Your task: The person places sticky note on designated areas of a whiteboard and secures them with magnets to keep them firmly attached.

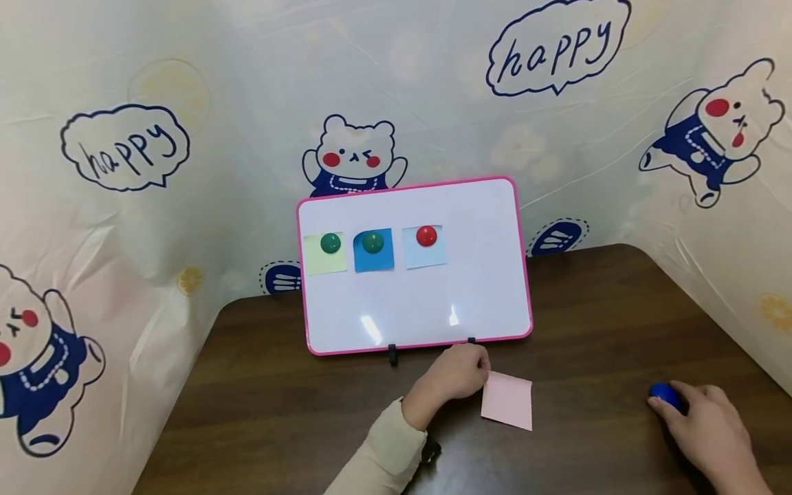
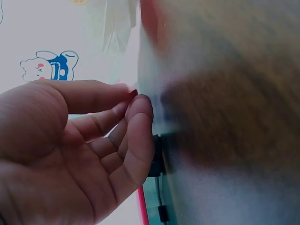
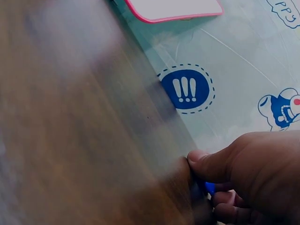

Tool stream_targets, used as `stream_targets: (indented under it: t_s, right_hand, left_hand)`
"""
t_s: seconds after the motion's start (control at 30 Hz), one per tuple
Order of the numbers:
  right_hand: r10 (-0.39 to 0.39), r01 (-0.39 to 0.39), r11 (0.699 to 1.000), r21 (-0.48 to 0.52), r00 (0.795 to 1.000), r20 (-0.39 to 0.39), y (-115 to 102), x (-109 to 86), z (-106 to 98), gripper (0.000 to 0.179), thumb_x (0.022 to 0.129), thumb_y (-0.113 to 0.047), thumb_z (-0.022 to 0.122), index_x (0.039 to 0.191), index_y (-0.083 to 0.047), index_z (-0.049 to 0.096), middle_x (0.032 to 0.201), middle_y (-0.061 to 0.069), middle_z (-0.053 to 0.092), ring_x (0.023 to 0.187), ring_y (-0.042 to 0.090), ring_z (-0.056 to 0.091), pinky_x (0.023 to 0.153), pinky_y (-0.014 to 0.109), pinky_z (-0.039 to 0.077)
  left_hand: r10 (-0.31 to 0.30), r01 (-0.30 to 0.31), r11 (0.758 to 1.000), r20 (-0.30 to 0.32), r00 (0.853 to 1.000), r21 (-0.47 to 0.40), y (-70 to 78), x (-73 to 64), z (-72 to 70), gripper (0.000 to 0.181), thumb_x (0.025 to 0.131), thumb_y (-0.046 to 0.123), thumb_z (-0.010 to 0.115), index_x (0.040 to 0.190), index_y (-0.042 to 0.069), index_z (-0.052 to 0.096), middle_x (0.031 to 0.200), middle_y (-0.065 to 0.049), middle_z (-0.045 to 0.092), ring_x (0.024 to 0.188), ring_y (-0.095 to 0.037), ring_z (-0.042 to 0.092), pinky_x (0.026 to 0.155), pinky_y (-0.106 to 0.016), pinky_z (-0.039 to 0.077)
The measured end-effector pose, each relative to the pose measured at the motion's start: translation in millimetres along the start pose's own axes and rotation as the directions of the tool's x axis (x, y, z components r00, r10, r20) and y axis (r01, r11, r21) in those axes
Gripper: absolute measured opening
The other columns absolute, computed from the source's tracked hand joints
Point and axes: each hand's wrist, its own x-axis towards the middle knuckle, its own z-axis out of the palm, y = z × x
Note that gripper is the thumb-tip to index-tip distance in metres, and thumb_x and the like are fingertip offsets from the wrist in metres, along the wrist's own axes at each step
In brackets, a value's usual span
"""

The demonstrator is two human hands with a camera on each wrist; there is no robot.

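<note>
A pink sticky note (image 1: 507, 401) is pinched at its upper left corner by my left hand (image 1: 456, 372), just in front of the whiteboard (image 1: 482, 275). In the left wrist view the thumb and fingertips (image 2: 139, 105) meet at the paper's edge. At the right side of the table my right hand (image 1: 711, 423) holds a round blue magnet (image 1: 667, 394) between thumb and fingers. Only a sliver of that blue magnet (image 3: 210, 188) shows in the right wrist view; the hand hides the rest.
On the pink-framed board hang a pale green note (image 1: 325, 263), a blue note (image 1: 374, 261) and a light blue note (image 1: 425, 257), each under a round magnet. Black feet (image 1: 392, 355) support the board on the brown table (image 1: 247, 412). A printed curtain (image 1: 247, 82) stands behind.
</note>
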Motion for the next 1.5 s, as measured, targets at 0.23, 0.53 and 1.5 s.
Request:
stream_targets:
  t_s: [0.23, 0.53, 1.5]
  right_hand:
    - [0.020, -0.020, 1.000, 0.020, 1.000, 0.002, -2, 0.8, -2, 0.060, 0.097, -0.029, 0.069, 0.127, 0.019, 0.049, 0.116, 0.042, 0.038, 0.103, 0.062, 0.045, 0.077, 0.069, 0.041]
    - [-0.007, 0.009, 0.999, 0.048, 0.999, -0.053, -2, -2.1, -5, 0.057, 0.097, -0.033, 0.068, 0.119, 0.017, 0.054, 0.110, 0.040, 0.045, 0.099, 0.055, 0.049, 0.076, 0.065, 0.041]
    - [-0.018, 0.020, 0.998, 0.063, 1.000, -0.021, 5, 3.0, -4, 0.061, 0.097, -0.041, 0.067, 0.123, 0.013, 0.056, 0.112, 0.038, 0.047, 0.091, 0.048, 0.055, 0.069, 0.058, 0.044]
  left_hand:
    - [0.011, -0.013, 0.997, -0.038, 0.999, -0.075, -4.4, 4.2, 0.6, 0.019, 0.098, 0.011, 0.061, 0.080, 0.017, 0.062, 0.073, 0.007, 0.055, 0.064, -0.008, 0.049, 0.059, -0.024, 0.042]
    - [-0.031, 0.015, 0.984, -0.088, 0.996, -0.178, -1.9, 5.4, -3.8, 0.013, 0.094, 0.010, 0.065, 0.084, 0.017, 0.064, 0.075, 0.007, 0.057, 0.066, -0.010, 0.051, 0.058, -0.025, 0.045]
    - [-0.064, -0.107, 0.777, -0.248, 0.967, -0.621, -22.4, 28.9, -25.5, 0.006, 0.097, 0.007, 0.062, 0.095, 0.007, 0.068, 0.072, -0.006, 0.061, 0.062, -0.018, 0.059, 0.063, -0.040, 0.057]
